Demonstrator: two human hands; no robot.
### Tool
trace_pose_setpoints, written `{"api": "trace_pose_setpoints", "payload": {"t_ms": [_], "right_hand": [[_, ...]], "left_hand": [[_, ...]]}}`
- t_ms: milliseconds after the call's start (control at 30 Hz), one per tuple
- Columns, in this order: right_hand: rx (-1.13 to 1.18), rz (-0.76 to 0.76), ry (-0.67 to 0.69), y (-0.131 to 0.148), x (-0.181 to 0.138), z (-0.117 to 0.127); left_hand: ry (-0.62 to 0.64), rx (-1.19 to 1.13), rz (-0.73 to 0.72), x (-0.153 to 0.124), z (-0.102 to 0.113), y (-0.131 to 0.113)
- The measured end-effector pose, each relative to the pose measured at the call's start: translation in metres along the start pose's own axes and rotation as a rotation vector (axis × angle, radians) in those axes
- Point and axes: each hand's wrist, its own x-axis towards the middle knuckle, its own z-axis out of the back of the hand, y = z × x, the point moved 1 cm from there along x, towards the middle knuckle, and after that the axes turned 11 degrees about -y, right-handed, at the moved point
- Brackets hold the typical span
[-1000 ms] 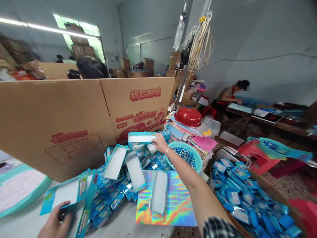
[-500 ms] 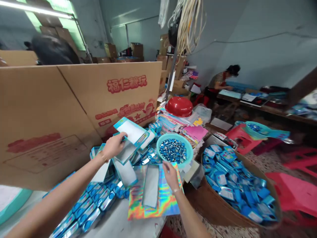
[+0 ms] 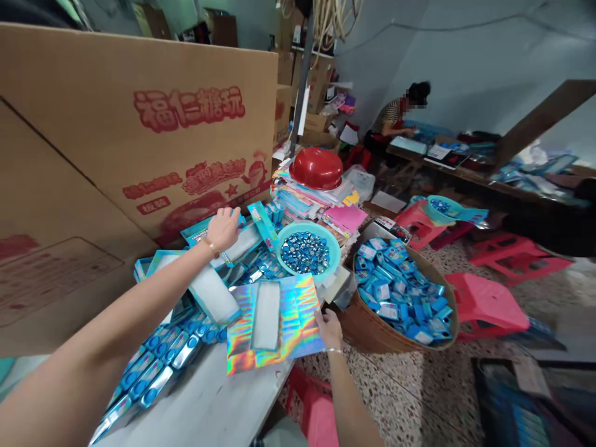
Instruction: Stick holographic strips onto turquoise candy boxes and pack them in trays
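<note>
My left hand (image 3: pixel 224 228) reaches over the pile beside the big carton, its fingers curled on a blue-edged packaging card (image 3: pixel 198 231). Parts of that card are hidden under the hand. White-faced, blue-edged packaging pieces (image 3: pixel 216 295) lie tilted around it. My right hand (image 3: pixel 329 329) is closed at the right edge of a shiny rainbow holographic sheet (image 3: pixel 298 310). A clear tray-like rectangular piece (image 3: pixel 266 316) rests on this sheet. Rows of small blue boxes (image 3: pixel 158 363) lie to the left of the sheet.
A large carton (image 3: pixel 200 149) stands behind the pile. A turquoise basin (image 3: pixel 334 239) holds blue shiny pieces. Beyond it, a red bowl (image 3: pixel 316 167) sits upside down on stacked sheets. A round container (image 3: pixel 372 329) of blue packets stands right, near red stools (image 3: pixel 488 304). A person (image 3: pixel 393 118) works behind.
My left hand has lowered the blue-edged card onto the pile. My right hand has moved from above the holographic sheet to its right edge. The view has tilted down and turned right.
</note>
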Motion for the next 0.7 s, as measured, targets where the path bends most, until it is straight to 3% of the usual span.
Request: {"api": "trace_pose_setpoints", "payload": {"t_ms": [67,133,233,333,400,467,700], "right_hand": [[0.004,0.032,0.069,0.008,0.008,-0.001],[-0.014,0.070,0.063,0.017,0.009,0.000],[-0.045,0.140,0.015,0.032,0.002,0.001],[-0.092,0.270,-0.071,0.046,-0.005,0.002],[-0.147,0.357,-0.112,0.053,-0.006,0.002],[-0.190,0.412,-0.134,0.058,-0.004,0.002],[-0.116,0.706,-0.211,0.073,0.012,-0.002]], "left_hand": [[0.011,-0.036,-0.041,-0.048,-0.002,-0.019],[0.133,-0.154,-0.083,-0.116,-0.017,-0.047],[0.443,-0.282,-0.192,-0.225,-0.061,-0.092],[0.533,-0.263,-0.222,-0.293,-0.108,-0.120],[0.551,-0.209,-0.181,-0.308,-0.129,-0.123],[0.543,-0.180,-0.154,-0.305,-0.137,-0.119],[0.439,-0.169,-0.146,-0.270,-0.126,-0.110]]}}
